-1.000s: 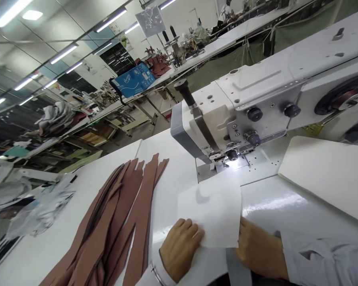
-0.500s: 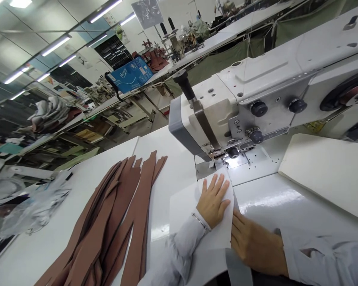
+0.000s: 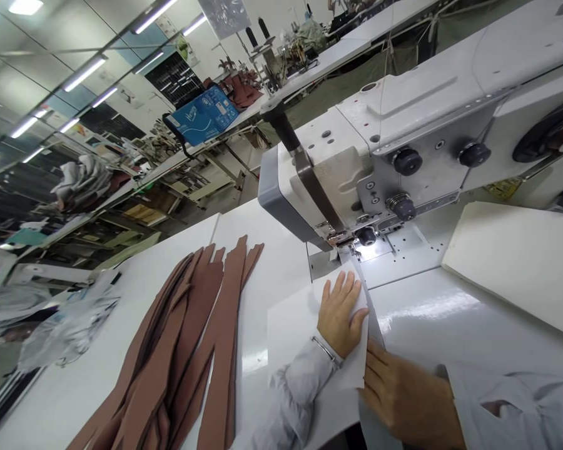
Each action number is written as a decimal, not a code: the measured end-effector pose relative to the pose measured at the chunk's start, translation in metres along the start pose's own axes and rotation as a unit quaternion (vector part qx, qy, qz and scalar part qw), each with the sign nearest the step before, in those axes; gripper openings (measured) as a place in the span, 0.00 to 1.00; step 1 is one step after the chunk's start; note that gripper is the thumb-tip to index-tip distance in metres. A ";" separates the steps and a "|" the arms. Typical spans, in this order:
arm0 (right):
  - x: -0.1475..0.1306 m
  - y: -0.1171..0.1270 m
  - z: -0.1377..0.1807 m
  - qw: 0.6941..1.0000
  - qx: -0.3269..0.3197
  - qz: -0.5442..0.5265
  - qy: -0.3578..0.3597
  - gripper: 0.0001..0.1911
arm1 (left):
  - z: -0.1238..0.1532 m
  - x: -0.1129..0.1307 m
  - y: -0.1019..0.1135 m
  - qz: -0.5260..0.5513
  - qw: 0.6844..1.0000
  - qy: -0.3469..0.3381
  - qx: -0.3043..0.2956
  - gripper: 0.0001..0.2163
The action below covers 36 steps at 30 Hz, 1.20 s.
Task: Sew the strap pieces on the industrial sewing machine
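Observation:
My left hand [image 3: 341, 312] lies flat with its fingers stretched over a white sheet [image 3: 288, 325], just in front of the sewing machine's lit needle area [image 3: 356, 249]. Along the sheet's right side a grey fabric strip [image 3: 375, 331] runs from the presser foot toward the table's front edge. My right hand [image 3: 403, 394] is on that strip, its fingers together and their tips at the edge of the sheet. Its thumb is hidden, and the hand is slightly blurred. Left of the sheet lie several long brown fabric strips [image 3: 223, 337] in a loose pile.
The sewing machine's head [image 3: 323, 169] rises beyond my hands. A cream-coloured board [image 3: 520, 262] sits at the right. Clear plastic bags [image 3: 70, 325] lie at the far left. A blue box [image 3: 204, 115] and more workbenches stand farther back.
The white sheet and my left hand have shifted slightly, and more of the grey strip shows beside the sheet. My right hand has moved a little toward the front edge. The view has shifted slightly.

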State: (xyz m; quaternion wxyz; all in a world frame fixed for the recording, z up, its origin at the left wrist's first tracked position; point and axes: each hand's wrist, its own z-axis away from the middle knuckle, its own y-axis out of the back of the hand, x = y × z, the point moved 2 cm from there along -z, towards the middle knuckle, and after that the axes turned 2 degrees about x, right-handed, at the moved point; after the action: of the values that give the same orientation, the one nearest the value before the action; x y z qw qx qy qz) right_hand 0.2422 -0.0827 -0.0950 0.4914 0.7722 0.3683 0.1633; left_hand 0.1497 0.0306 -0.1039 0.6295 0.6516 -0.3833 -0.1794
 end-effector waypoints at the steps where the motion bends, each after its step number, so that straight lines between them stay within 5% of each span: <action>1: -0.001 0.001 0.000 1.000 -0.007 -0.008 0.003 0.09 | 0.000 0.002 0.000 -0.004 1.000 0.004 0.000 0.22; 26: -0.001 0.004 0.001 0.998 -0.036 -0.034 0.023 0.09 | -0.003 0.024 0.004 -0.039 0.998 0.047 0.007 0.20; 36: 0.000 0.003 -0.001 0.999 0.012 -0.036 0.004 0.11 | -0.001 0.023 0.002 -0.024 0.997 0.045 0.053 0.16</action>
State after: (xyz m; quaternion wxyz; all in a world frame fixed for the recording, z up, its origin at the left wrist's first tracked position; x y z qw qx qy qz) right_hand 0.2427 -0.0831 -0.0920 0.4866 0.7632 0.3999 0.1441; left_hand 0.1649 0.0145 -0.0958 0.6060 0.7007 -0.3477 -0.1445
